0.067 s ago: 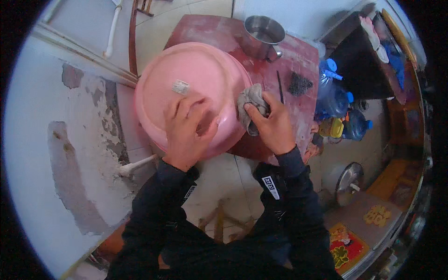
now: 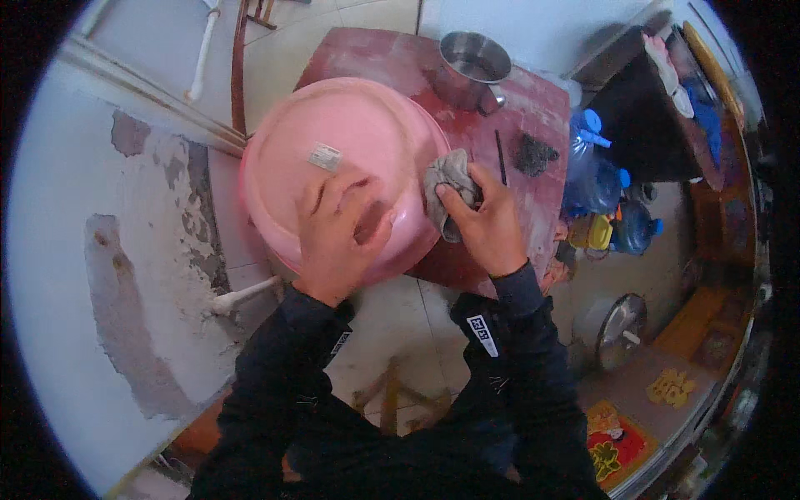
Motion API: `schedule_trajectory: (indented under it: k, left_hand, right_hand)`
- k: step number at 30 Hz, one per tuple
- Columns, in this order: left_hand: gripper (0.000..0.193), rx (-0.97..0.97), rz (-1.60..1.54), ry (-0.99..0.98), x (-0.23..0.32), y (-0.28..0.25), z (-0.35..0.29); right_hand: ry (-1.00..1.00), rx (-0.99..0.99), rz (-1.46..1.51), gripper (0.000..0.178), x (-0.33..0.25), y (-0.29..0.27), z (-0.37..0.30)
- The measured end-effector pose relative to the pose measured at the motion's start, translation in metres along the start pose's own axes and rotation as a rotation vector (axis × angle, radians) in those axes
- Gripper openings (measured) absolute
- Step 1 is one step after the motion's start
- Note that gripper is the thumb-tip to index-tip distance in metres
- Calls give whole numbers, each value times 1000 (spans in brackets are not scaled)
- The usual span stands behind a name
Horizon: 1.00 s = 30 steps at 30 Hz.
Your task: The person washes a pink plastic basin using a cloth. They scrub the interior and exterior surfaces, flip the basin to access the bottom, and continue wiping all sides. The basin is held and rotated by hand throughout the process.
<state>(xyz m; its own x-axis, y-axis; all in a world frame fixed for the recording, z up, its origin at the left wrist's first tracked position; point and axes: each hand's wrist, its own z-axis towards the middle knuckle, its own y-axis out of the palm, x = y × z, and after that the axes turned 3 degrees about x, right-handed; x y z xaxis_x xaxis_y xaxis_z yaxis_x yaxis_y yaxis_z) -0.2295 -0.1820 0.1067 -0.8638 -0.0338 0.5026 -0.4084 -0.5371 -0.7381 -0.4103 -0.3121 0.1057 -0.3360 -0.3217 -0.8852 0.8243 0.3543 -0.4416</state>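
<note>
A large pink plastic basin [image 2: 283,133] lies bottom up on a dark red, worn table, with a small pale label [image 2: 324,157] on its base. Over the near part of the basin is my left hand [image 2: 342,237], its fingers loosely curled and the thumb apart from them, with nothing seen inside. My right hand [image 2: 492,221] grips a crumpled grey cloth [image 2: 451,179] between thumb and fingers, against or just beside the basin's right side. Part of the cloth is hidden by the fingers.
Behind stands a metal cup [image 2: 475,62] with a handle. A thin dark stick [image 2: 501,157] and a dark scouring pad [image 2: 533,155] lie on the table [image 2: 375,50]. Several blue-capped plastic bottles [image 2: 598,179] are to the right. A white pipe [image 2: 242,297] juts from the left wall.
</note>
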Motion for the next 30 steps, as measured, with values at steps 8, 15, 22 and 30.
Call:
schedule_trajectory:
  k: [8,15,22,30]
  left_hand:
    - [35,34,-71,-18,-9,5,-3]
    - [31,35,-82,-18,-10,6,-5]
    - [32,26,-116,-12,-13,5,-6]
    - [34,40,-75,-20,-10,7,-4]
  right_hand:
    - [-303,54,-247,27,-3,29,61]
    - [45,6,-56,25,-18,40,-52]
    - [-96,117,-190,28,-10,45,63]
    - [48,-31,-120,25,-26,38,-36]
